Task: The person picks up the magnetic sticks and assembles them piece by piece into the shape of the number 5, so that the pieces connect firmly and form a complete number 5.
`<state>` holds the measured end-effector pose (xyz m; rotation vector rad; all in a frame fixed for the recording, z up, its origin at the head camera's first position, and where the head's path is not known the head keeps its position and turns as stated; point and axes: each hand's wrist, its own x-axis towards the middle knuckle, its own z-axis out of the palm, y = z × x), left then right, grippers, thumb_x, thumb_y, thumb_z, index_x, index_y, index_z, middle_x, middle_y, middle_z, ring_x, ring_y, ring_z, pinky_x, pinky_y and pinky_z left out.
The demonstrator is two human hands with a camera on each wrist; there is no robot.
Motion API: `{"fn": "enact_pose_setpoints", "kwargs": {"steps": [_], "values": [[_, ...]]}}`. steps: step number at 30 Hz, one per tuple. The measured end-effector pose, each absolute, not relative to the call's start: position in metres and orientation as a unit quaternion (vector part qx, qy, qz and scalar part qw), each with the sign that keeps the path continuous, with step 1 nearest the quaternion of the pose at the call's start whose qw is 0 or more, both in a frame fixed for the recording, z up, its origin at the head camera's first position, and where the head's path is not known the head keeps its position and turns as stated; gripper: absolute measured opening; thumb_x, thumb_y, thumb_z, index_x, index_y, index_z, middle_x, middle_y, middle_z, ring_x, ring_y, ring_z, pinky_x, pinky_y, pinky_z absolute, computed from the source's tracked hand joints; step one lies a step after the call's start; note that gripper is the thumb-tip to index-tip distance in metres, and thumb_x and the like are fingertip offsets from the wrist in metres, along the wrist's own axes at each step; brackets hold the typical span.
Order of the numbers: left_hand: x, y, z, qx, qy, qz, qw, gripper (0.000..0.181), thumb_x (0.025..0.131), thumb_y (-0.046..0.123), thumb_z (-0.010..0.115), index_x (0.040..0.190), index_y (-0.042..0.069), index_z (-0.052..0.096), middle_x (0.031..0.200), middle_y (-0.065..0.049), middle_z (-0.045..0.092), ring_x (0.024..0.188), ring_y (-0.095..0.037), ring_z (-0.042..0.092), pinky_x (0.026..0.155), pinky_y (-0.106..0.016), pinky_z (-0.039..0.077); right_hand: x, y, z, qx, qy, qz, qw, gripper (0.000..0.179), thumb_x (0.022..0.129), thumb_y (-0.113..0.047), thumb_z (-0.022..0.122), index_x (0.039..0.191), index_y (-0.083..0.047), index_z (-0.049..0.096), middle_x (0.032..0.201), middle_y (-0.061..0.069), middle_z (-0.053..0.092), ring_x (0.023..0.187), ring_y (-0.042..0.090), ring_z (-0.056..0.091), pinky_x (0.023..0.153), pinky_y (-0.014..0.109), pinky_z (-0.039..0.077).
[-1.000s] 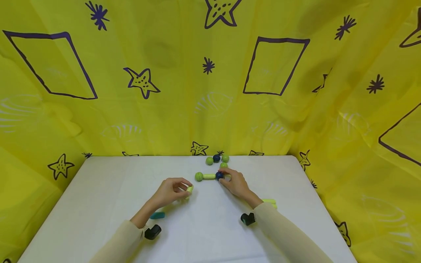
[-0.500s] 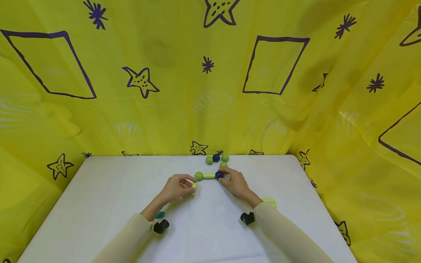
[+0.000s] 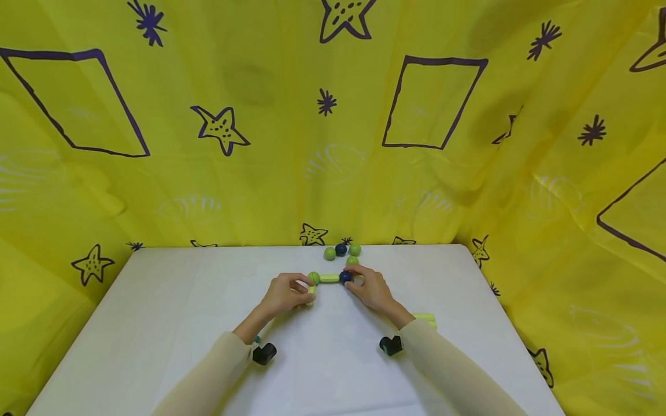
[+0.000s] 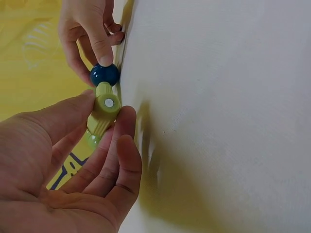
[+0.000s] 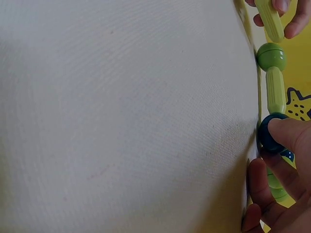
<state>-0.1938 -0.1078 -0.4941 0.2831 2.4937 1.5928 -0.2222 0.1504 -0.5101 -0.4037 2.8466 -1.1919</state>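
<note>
My left hand (image 3: 286, 292) pinches a pale yellow-green magnetic rod (image 5: 270, 20) between thumb and fingertips; a round silvery magnet shows in its near end in the left wrist view. The rod's far end is right at a green ball (image 5: 271, 57). That ball joins a second pale rod (image 5: 275, 90), whose other end meets a navy ball (image 5: 265, 138), all in one line. My right hand (image 3: 372, 289) holds the navy ball with thumb and fingers. Another green piece (image 5: 278, 192) shows partly behind the right fingers.
Beyond the hands, green balls (image 3: 330, 253) and another navy ball (image 3: 340, 249) lie near the table's back edge. Pale rods (image 3: 426, 318) lie beside the right forearm. A teal piece (image 3: 257, 340) is mostly hidden behind the left wrist. A yellow patterned curtain (image 3: 281, 190) rises behind the white table (image 3: 333, 358).
My left hand has moved right and slightly away from me, bringing its rod up to the green ball. The right hand stays in place on the navy ball.
</note>
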Motion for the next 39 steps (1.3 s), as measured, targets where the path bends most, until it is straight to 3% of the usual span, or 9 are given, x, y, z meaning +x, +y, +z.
{"fn": "enact_pose_setpoints", "kwargs": {"steps": [23, 39], "values": [[-0.196, -0.095, -0.496, 0.035, 0.850, 0.520, 0.078, 0.022, 0.082, 0.007, 0.086, 0.101, 0.004, 0.074, 0.077, -0.005, 0.069, 0.062, -0.018, 0.068, 0.053, -0.028, 0.051, -0.221, 0.152, -0.510, -0.137, 0.911, -0.389, 0.011, 0.038, 0.093, -0.013, 0.077, 0.130, -0.013, 0.068, 0.123, 0.009, 0.072, 0.064, 0.012, 0.054, 0.061, 0.028, 0.046], [-0.189, -0.092, -0.498, 0.054, 0.855, 0.511, 0.073, 0.024, 0.081, 0.007, 0.087, 0.102, 0.004, 0.075, 0.077, -0.005, 0.069, 0.060, -0.017, 0.065, 0.053, -0.029, 0.052, -0.220, 0.161, -0.509, -0.167, 0.898, -0.406, 0.020, 0.034, 0.093, -0.010, 0.076, 0.126, -0.010, 0.070, 0.121, 0.010, 0.072, 0.071, 0.011, 0.058, 0.066, 0.026, 0.050]]}}
